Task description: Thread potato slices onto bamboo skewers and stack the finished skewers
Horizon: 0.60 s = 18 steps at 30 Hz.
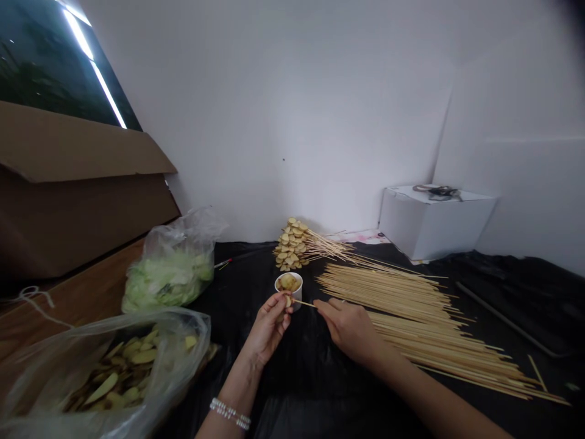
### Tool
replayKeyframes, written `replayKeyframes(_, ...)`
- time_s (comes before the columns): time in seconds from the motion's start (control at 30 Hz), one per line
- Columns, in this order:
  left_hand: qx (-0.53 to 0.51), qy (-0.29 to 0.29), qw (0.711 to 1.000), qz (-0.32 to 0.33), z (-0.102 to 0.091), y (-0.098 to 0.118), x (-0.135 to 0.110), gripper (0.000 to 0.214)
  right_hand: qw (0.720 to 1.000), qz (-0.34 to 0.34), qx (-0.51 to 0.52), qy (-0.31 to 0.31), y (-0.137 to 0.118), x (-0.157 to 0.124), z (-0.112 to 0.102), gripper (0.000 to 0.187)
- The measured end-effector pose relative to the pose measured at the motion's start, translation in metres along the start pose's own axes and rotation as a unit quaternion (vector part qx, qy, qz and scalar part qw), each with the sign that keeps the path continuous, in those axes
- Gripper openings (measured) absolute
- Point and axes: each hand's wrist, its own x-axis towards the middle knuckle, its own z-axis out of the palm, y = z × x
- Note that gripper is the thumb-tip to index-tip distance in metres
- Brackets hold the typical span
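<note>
The left hand (pixel 271 322) pinches a pale potato slice (pixel 288 301) between its fingers, a white cup (pixel 298 297) just beyond them; the right hand (pixel 351 327) grips a thin wooden stick (pixel 306 303) that appears to meet the slice. A clean push likely needs aim at the slice's middle, gentle pressure, and left fingertips clear of the tip.

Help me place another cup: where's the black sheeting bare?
Bare sheeting lies between the left forearm and right forearm, and between the white cup and bag of pale green slices. Crowded: rightward, wooden skewers; behind the cup, skewered potato slices.
</note>
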Motion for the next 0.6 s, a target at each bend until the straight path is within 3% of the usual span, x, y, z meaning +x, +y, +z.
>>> replayKeyframes(0.6, 0.016, 0.017, 1.0, 0.002, -0.0003, -0.0018, -0.0001, 0.031, 1.0, -0.001, -0.02, -0.009, -0.0013, -0.0004, -0.0007, 0.033)
